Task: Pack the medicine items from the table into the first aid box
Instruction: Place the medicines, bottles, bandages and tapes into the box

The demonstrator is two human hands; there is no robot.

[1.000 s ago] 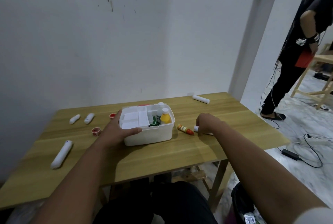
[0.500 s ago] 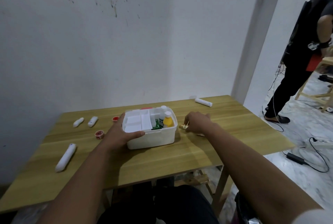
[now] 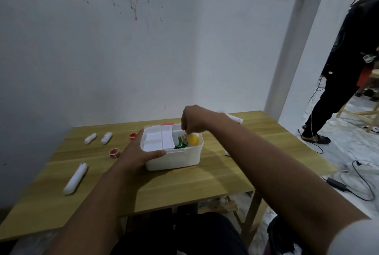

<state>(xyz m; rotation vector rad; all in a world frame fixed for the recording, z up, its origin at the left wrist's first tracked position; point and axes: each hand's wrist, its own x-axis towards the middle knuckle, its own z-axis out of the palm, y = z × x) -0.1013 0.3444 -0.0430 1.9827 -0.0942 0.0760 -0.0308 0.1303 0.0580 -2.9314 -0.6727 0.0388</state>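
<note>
The white first aid box (image 3: 174,160) stands open in the middle of the wooden table (image 3: 184,185). My left hand (image 3: 137,152) grips its front left corner. Inside the right compartment are a yellow bottle (image 3: 193,139) and a green pack (image 3: 180,144). My right hand (image 3: 194,120) hovers over that compartment, fingers pinched on a small orange bottle whose pale tip (image 3: 185,135) shows below them. On the table lie a long white tube (image 3: 75,177), two short white tubes (image 3: 90,138) (image 3: 106,137), two red-lidded jars (image 3: 114,152) (image 3: 132,135), and a white tube (image 3: 235,119) at the back right.
Another white item (image 3: 226,153) peeks out under my right forearm. The wall runs right behind the table. A person in black (image 3: 344,70) stands on the right, with cables and a power adapter (image 3: 336,183) on the floor.
My right hand picked the small orange bottle off the table right of the box and lifted it left over the box's right compartment. My left hand stayed on the box.
</note>
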